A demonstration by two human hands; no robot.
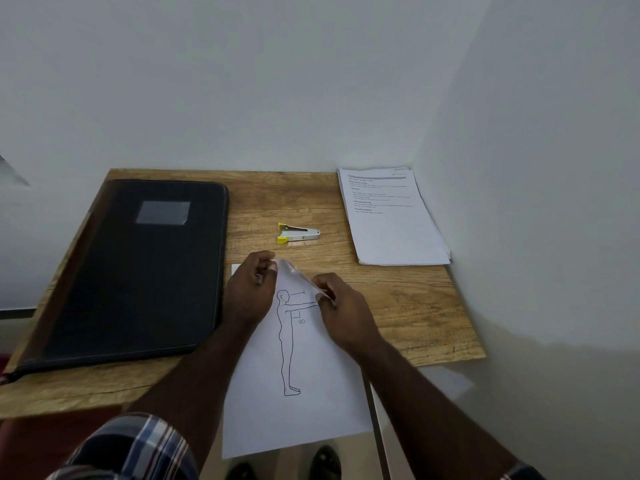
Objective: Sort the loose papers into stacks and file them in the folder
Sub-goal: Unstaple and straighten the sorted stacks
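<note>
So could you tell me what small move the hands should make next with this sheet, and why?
Probably lay the sheet on the stack. Both the left hand and right hand pinch its curled top edge, it overhangs the table, and the folder is closed.

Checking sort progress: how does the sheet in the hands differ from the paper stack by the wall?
The sheet with the figure drawing is single, and its near end overhangs the table's front edge; the paper stack holds several sheets and lies wholly on the table. The sheet shows a line figure, the stack's top page printed text. Left hand and right hand pinch the sheet's top edge; nothing touches the stack. Both are white.
</note>
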